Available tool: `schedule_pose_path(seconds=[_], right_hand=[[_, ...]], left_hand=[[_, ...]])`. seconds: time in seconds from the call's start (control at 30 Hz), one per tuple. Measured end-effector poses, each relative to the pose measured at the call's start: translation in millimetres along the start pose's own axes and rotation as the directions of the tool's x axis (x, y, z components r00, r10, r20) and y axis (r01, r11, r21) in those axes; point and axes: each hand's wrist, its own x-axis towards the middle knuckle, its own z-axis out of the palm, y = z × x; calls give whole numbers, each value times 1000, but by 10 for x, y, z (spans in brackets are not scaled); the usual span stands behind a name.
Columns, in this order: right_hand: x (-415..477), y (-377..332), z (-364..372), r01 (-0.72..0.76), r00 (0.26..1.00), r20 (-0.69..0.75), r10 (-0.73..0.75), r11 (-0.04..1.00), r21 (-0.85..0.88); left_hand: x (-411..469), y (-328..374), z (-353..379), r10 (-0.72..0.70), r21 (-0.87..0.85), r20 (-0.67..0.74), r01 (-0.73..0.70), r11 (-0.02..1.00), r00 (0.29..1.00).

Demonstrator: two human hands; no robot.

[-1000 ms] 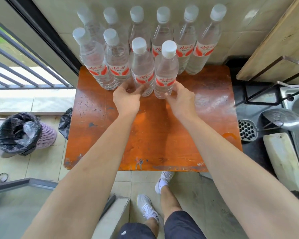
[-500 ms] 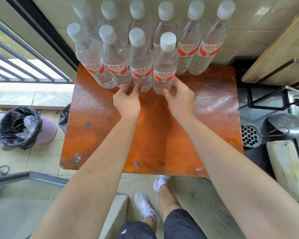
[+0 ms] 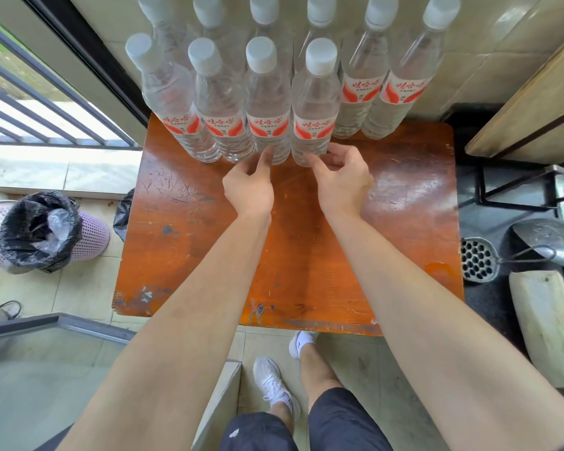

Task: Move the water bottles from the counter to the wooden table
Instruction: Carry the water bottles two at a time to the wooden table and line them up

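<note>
Now, count ten water bottles standing upright on the wooden worktop: six at the back by the wall, four in front, packed side by side.

Find the left hand low at the third front bottle, counting from the left. Fingers nearly straight, one tip touching its foot, holding nothing. Find the right hand at the fourth front bottle. Thumb and fingers half curled by its foot, thumb touching. Cannot tell whether gripping or only resting there.

Looks like the end of setting these two down and lining them up with the row. Seems far along too, with ten already on the wood.

To do this bit well:

- Push low, at the foot, never up by the cap. Tall and thin, so likely to tip from a high push.
- Nudge softly and straight back. Stop on touching the bottle behind.
- Leave no gap beside the neighbour, but do not squeeze hard. Thin plastic, likely to dent.
- Check for both standing flat, not leaning.
- Then open the fingers slowly and pull both hands straight back, low over the wood.
- Mind the wrists near the row, to avoid knocking several over like pins.
- Put any next ones to the right of the fourth front bottle, in front of the last two at the back. Bare wood there, so likely enough room.
</note>
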Motion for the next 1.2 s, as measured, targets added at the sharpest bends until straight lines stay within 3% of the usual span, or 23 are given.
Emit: schedule_pose_path(seconds=[0.2,0.33,0.5,0.7,0.8,0.93,1.1,1.2], right_hand=[[-1,-21,10,16,1000,-13,-16,1000,-14],[-34,-58,-86,66,997,36,-63,991,-114],[-343,23,-511,246,969,119,-217,904,-350],[-1124,316,-1350,334,938,61,-342,840,-428],[-1501,364,-1934,341,903,-43,-427,775,-533],[-2041,254,-2802,238,878,-214,-429,777,-583],[-2726,49,-3942,138,767,-399,-503,737,-662],[-3043,7,-4704,60,706,-499,-502,746,-664]], left_hand=[[8,24,-33,16,69,0,-16,997,1000],[-73,68,-90,51,182,61,-61,981,997],[-422,36,-380,323,381,234,-392,838,917],[-1111,-30,-762,409,391,437,-578,716,801],[-1537,160,-770,467,363,577,-722,589,670],[-2288,544,-707,606,252,661,-891,377,443],[-3441,965,-361,682,88,715,-987,136,158],[-4253,1141,-31,686,-84,725,-996,-2,-63]])
